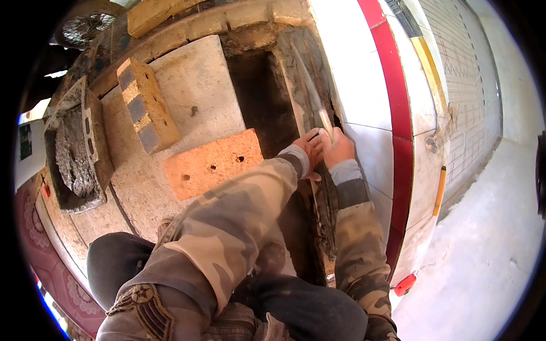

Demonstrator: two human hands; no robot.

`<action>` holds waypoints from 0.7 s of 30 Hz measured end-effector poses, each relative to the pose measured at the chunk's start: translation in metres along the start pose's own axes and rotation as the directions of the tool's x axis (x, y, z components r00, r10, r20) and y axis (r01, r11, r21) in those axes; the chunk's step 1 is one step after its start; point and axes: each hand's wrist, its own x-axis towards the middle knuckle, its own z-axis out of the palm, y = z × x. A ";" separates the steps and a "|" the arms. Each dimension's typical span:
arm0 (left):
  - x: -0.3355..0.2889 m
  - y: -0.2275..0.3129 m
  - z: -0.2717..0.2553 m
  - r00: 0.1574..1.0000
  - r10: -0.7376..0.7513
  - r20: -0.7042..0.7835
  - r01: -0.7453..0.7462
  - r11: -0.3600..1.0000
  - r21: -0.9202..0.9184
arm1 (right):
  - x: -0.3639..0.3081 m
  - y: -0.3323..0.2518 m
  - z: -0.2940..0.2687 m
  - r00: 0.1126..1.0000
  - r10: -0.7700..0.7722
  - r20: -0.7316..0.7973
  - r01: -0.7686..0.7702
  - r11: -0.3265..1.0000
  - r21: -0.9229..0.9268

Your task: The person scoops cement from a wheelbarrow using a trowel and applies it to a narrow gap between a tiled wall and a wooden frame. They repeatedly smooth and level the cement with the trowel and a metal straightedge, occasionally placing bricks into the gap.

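Grey mortar (317, 71) ran alongside the dark pit (259, 85), and over that mortar my right hand (339, 149) gripped a long tool (313, 94) by its pale handle (326, 121). My left hand (310, 151) sat just beside; whether its fingers closed on anything, I couldn't tell.

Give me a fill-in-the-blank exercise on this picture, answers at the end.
1. The right hand grips the tool by its ____.
2. The orange brick shows ____ holes.
3. The stripe along the white tiles is ____.
4. In the picture, the grey-patched brick lies ____ of the dark opening.

Answers: handle; three; red; left.
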 end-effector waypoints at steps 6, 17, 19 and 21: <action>0.003 -0.001 0.012 0.994 0.014 -0.109 -0.016 1.000 -0.019 | -0.001 0.002 0.000 1.000 0.007 -0.013 -0.007 1.000 0.001; 0.002 0.001 0.002 1.000 -0.004 0.000 0.004 1.000 -0.016 | 0.001 0.005 -0.002 1.000 0.022 0.014 -0.023 0.998 0.052; 0.002 0.001 -0.003 0.999 -0.006 0.039 0.007 1.000 -0.014 | 0.003 0.006 -0.001 1.000 0.007 0.025 -0.007 1.000 0.017; 0.001 0.001 0.000 1.000 -0.007 0.008 0.007 1.000 -0.008 | 0.006 0.002 0.000 1.000 0.002 0.020 -0.002 1.000 0.005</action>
